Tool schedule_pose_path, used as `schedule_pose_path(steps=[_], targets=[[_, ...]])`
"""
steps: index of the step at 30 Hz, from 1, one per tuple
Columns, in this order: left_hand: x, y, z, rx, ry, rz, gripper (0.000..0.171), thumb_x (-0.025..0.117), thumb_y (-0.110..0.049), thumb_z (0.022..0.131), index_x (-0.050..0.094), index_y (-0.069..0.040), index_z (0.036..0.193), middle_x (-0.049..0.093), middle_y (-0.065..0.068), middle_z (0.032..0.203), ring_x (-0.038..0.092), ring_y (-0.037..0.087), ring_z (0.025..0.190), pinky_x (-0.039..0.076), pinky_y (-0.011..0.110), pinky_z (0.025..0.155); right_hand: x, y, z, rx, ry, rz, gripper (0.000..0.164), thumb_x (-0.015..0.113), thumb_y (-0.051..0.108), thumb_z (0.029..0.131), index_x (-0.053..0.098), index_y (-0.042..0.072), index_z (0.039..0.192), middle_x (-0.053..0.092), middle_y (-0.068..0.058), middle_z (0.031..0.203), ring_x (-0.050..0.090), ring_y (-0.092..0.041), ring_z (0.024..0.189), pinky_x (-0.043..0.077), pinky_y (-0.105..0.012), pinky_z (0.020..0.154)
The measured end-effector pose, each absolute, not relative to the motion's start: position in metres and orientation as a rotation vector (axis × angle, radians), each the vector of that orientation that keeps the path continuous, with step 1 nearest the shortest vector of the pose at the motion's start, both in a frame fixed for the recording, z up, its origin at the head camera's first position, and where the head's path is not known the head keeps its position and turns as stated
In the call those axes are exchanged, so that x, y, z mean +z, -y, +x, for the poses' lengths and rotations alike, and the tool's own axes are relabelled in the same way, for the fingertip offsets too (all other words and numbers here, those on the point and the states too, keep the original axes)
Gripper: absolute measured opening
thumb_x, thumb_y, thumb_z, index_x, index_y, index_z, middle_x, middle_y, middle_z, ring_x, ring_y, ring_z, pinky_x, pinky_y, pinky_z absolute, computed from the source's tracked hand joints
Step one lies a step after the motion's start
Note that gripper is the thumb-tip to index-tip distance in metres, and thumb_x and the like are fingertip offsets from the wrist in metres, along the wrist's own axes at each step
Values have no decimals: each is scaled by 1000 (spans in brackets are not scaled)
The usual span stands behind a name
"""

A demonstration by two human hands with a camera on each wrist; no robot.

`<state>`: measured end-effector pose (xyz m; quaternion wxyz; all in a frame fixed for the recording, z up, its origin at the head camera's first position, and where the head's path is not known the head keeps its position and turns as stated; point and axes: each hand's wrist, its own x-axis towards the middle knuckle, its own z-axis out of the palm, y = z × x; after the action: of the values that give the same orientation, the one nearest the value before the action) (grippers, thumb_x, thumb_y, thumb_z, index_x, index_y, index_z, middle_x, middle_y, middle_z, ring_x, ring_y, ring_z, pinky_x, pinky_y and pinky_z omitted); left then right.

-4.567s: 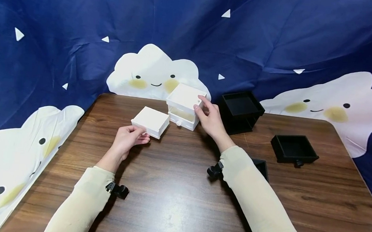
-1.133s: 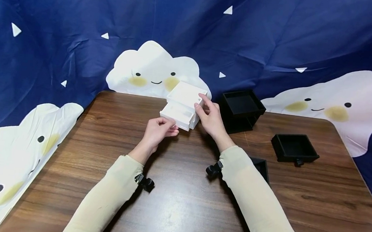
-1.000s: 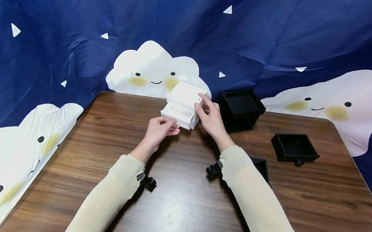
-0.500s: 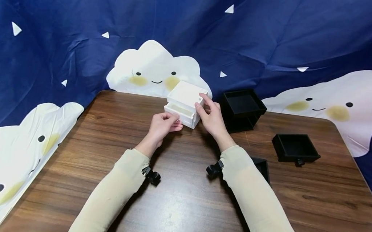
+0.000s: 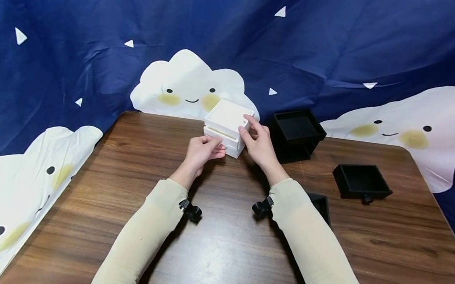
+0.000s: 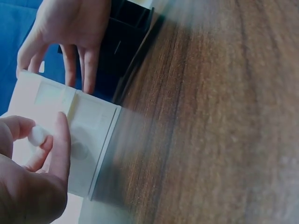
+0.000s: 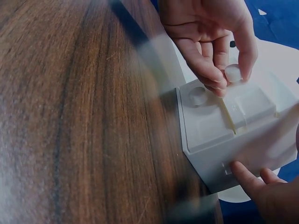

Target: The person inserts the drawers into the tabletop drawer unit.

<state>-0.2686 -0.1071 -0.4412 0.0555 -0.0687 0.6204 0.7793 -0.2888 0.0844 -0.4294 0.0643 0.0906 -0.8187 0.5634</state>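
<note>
Near the table's back edge stands a small white cabinet (image 5: 228,115). Its upper white drawer (image 5: 211,133) is almost fully in, with a narrow gap under the cabinet's top. My left hand (image 5: 200,154) pinches that drawer's round white knob (image 6: 37,136) between thumb and fingers. The lower drawer's knob (image 7: 197,96) shows below it in the right wrist view, that drawer flush in its slot. My right hand (image 5: 260,147) rests against the cabinet's right side, fingers mostly straight, thumb near the front corner. Part of the upper drawer's front is hidden behind my left fingers.
A black cabinet (image 5: 297,127) with open slots stands right of the white one. A black drawer (image 5: 362,181) lies further right on the wooden table (image 5: 219,248). Another black drawer (image 5: 321,206) is partly hidden by my right sleeve. A blue curtain (image 5: 237,22) hangs behind.
My left hand has brought the white drawer from the left to the cabinet's upper slot and pushed it nearly all the way in. My right hand has stayed at the cabinet's side.
</note>
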Motion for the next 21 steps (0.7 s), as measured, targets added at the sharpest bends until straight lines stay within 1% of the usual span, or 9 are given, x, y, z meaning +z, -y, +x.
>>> schedule_pose_path(steps=[7, 12, 21], targets=[[-440, 107, -272, 2343, -1894, -203, 12, 66, -6, 104, 68, 0, 94, 76, 10, 80, 76, 13, 68, 66, 25, 67, -428, -85, -288, 1731, 2470, 259, 51, 65, 25, 109, 55, 14, 157, 46, -32, 144, 63, -47, 133, 53, -54, 115], [-438, 106, -275, 2312, -1900, -198, 12, 66, -7, 105, 67, 0, 96, 75, 9, 79, 75, 13, 69, 65, 25, 65, -427, -86, -288, 1732, 2476, 257, 50, 64, 25, 109, 55, 14, 157, 46, -32, 145, 63, -46, 133, 54, -54, 115], [-437, 106, -279, 2287, -1905, -198, 12, 65, -7, 105, 68, 5, 101, 74, 9, 79, 75, 14, 69, 65, 24, 66, -425, -86, -287, 1743, 2478, 255, 51, 65, 26, 108, 55, 15, 157, 45, -32, 146, 64, -47, 133, 54, -54, 115]])
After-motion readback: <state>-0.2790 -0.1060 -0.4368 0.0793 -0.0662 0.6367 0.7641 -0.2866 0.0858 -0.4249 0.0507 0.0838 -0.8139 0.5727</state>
